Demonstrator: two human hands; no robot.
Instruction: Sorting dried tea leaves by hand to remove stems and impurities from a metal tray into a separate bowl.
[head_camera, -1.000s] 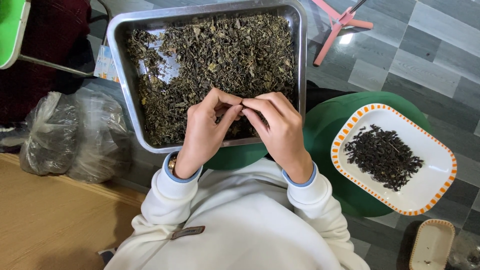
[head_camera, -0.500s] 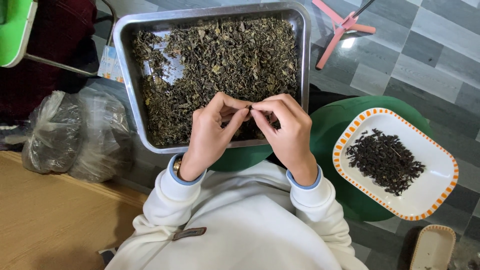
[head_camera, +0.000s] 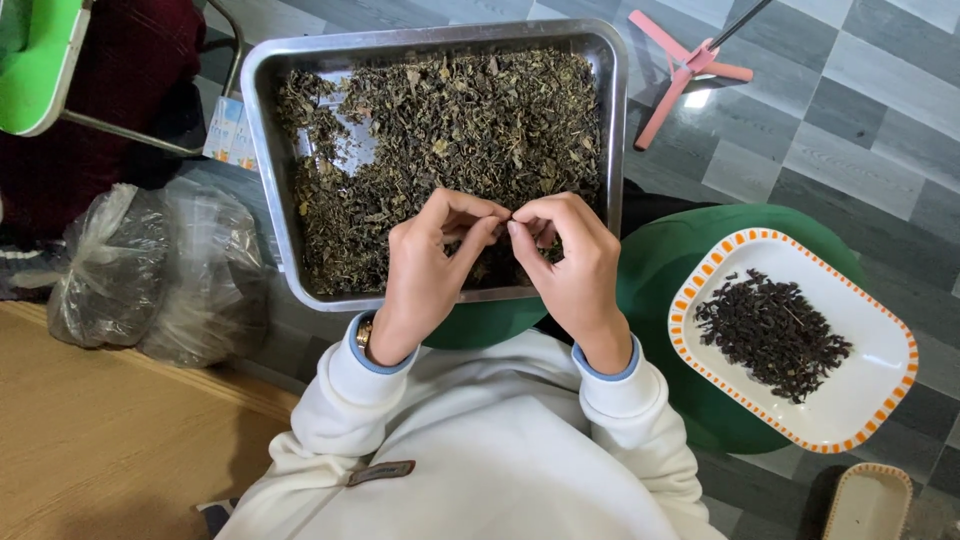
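Two hands meeting fingertip to fingertip over the near edge of a metal tray (head_camera: 262, 150), pinching something too small to make out between them. Left hand (head_camera: 432, 268) curled, thumb and forefinger pressed together; right hand (head_camera: 570, 262) likewise curled, grip nearly closed at the same spot. Whether a leaf sits in either pinch: cannot tell. Below the fingers, a loose bed of dried green-brown leaves (head_camera: 450, 120) filling most of the tray, thinner toward its left side where bare metal shows. Cream sleeves with pale blue cuffs at both wrists, a watch (head_camera: 364, 332) just showing at the left cuff.

Tray resting partly on a round green stool (head_camera: 680, 260). On the same stool, to the right and well apart from the hands, a white oblong dish with an orange dashed rim (head_camera: 880, 400), holding a small heap of darker leaves (head_camera: 772, 334). Another dish of the same kind (head_camera: 868, 505) cut off at the lower right corner. On the grey tiled floor, beyond the tray, a pink stand foot (head_camera: 682, 68). To the left, two clear plastic bags (head_camera: 150, 265) beside a wooden surface (head_camera: 110, 450), and a green chair edge (head_camera: 38, 62) at the top left.
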